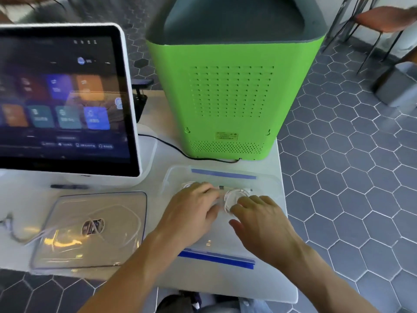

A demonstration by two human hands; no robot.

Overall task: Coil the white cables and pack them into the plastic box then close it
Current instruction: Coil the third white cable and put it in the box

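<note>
A clear plastic box (268, 177) with blue clips on its near and far rims sits on the white table's right part. Inside it lie coiled white cables (234, 195). Both my hands reach into the box. My left hand (191, 213) rests on the left coil with curled fingers; whether it grips the cable is hidden. My right hand (257, 220) touches the right coil with its fingertips, fingers fairly straight. The clear lid (90, 229) lies flat on the table to the left, with another loose white cable (13, 233) beside and under it.
A white-framed touchscreen (65, 100) stands at the back left. A tall green machine (230, 91) stands behind the box, its black cord (171, 147) running across the table. A dark pen (67, 186) lies below the screen. Hexagon-tiled floor (352, 177) lies right of the table edge.
</note>
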